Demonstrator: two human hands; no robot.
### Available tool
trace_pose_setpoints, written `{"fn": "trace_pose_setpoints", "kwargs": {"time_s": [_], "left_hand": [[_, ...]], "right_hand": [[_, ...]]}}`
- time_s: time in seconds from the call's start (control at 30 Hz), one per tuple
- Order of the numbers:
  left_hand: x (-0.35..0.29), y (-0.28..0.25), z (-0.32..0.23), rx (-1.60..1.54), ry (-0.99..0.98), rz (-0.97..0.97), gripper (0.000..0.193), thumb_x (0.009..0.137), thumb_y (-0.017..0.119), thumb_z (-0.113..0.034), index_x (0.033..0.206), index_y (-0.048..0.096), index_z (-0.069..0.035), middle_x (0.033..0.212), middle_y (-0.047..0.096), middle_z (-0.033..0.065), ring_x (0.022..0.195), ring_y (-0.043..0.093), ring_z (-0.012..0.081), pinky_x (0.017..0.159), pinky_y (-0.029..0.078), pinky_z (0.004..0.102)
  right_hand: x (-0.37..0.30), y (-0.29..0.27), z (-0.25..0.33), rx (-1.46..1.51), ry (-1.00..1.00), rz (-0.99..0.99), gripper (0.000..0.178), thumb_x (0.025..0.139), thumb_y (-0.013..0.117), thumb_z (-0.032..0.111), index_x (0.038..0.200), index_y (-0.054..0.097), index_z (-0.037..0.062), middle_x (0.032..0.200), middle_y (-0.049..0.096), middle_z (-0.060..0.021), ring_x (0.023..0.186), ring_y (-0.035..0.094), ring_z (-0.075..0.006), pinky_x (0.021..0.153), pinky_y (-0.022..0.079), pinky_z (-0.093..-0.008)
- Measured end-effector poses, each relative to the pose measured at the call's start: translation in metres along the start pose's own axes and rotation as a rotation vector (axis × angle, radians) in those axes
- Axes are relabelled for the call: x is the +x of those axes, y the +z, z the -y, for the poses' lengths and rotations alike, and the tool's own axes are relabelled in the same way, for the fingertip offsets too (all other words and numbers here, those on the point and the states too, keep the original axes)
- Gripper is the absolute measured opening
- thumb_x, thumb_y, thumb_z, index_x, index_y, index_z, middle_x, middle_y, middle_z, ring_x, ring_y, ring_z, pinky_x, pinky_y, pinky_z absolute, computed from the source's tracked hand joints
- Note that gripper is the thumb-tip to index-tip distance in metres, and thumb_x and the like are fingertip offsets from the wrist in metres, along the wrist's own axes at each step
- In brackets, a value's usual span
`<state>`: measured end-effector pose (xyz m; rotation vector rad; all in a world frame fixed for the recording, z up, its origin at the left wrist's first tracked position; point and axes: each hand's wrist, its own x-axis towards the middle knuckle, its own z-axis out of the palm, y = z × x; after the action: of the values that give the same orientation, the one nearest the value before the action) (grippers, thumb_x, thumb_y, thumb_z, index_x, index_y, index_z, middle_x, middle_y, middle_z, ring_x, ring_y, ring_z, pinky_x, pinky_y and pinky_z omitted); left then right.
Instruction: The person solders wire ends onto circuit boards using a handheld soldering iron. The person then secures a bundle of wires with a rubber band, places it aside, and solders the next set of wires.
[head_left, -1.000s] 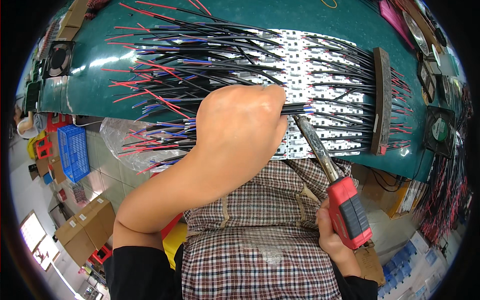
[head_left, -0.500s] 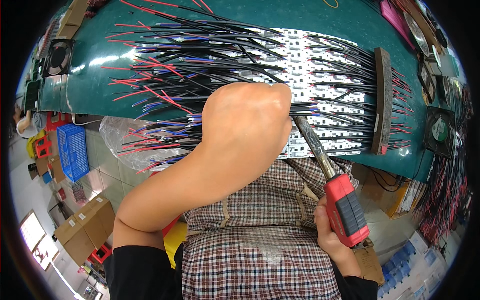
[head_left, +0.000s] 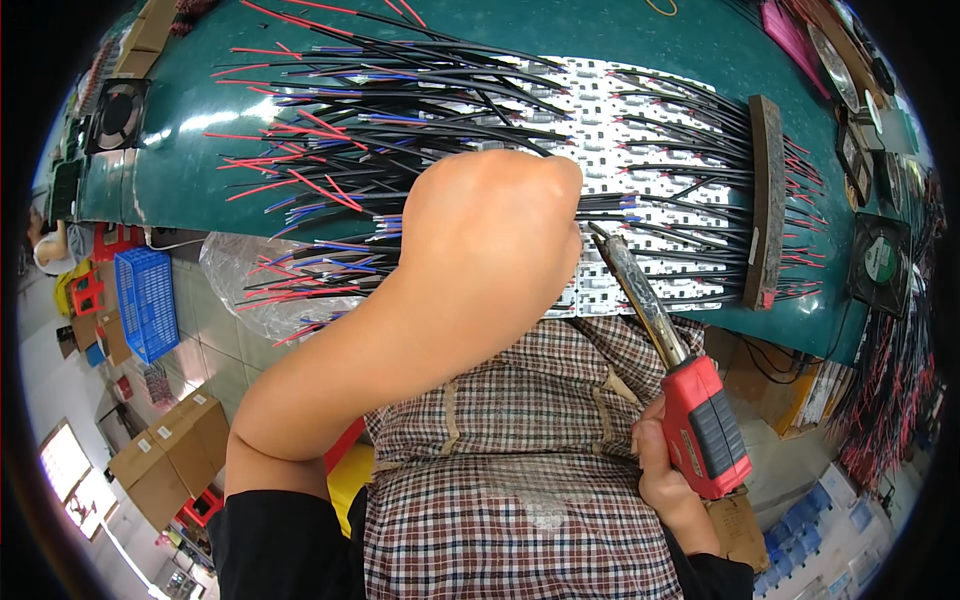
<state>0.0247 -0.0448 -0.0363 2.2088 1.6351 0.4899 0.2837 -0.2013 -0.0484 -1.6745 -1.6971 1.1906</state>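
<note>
While the left hand [head_left: 490, 220] is folded over a bunch of black wires [head_left: 603, 207], the ends of that bunch project past its knuckles above the white boards [head_left: 592, 130]. The fingertips are hidden beneath the hand, so how tightly they pinch cannot be told. The right hand [head_left: 664, 482] is wrapped around the red-and-black handle [head_left: 705, 430] of a soldering iron [head_left: 669, 345], whose dark tip [head_left: 604, 240] sits just beside the wire ends; whether it touches anything cannot be made out.

For good work at this point:

1. Hold the bunch steady and level, with its blue and white ends spread so that each can be reached separately.
2. Bring the tip in from the near side at a slant, clear of the left fingers and the black wire covering.
3. Steady the right wrist; a small slip could scorch a neighbouring wire.
4. Leave the dark bar [head_left: 766, 200] lying across the right-hand wires [head_left: 690, 210]; it probably serves as a weight on the green table [head_left: 190, 185].
</note>
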Motion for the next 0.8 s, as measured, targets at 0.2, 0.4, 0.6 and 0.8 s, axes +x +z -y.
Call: {"fn": "trace_pose_setpoints", "kwargs": {"time_s": [0.2,0.4,0.6,0.8], "left_hand": [[0.004,-0.002,0.004,-0.024,-0.002,0.035,0.014,0.080,0.074,-0.014,0.079,0.068,-0.002,0.071,0.069,0.0129,0.068,0.070,0.0318,0.064,0.054,0.0422],[-0.002,0.000,0.000,-0.021,0.013,0.008,0.012,0.078,0.074,-0.011,0.080,0.066,-0.002,0.071,0.067,0.0131,0.068,0.068,0.0331,0.063,0.053,0.0438],[-0.006,0.007,-0.004,-0.002,0.059,-0.060,0.012,0.074,0.073,-0.007,0.080,0.064,-0.002,0.071,0.066,0.0140,0.067,0.066,0.0358,0.064,0.052,0.0456],[-0.005,0.008,-0.003,0.035,0.138,-0.133,0.008,0.070,0.069,-0.006,0.070,0.062,-0.003,0.063,0.064,0.0164,0.062,0.067,0.0335,0.056,0.054,0.0450]], "right_hand": [[-0.001,0.005,0.003,0.022,0.038,-0.040,0.019,0.083,0.076,0.006,0.100,0.068,-0.0002,0.087,0.064,-0.0124,0.070,0.064,-0.0278,0.063,0.052,-0.0366],[0.002,0.003,0.001,0.054,0.033,0.018,0.020,0.082,0.077,0.005,0.100,0.069,-0.0004,0.087,0.066,-0.0123,0.070,0.066,-0.0273,0.063,0.053,-0.0359],[0.001,0.001,0.000,-0.007,-0.012,0.044,0.019,0.081,0.076,0.003,0.099,0.069,-0.0004,0.086,0.067,-0.0131,0.071,0.067,-0.0286,0.064,0.054,-0.0356],[-0.006,-0.007,0.003,-0.044,0.008,0.020,0.019,0.084,0.074,0.005,0.102,0.069,-0.0002,0.089,0.068,-0.0124,0.076,0.068,-0.0288,0.068,0.054,-0.0365]]}}
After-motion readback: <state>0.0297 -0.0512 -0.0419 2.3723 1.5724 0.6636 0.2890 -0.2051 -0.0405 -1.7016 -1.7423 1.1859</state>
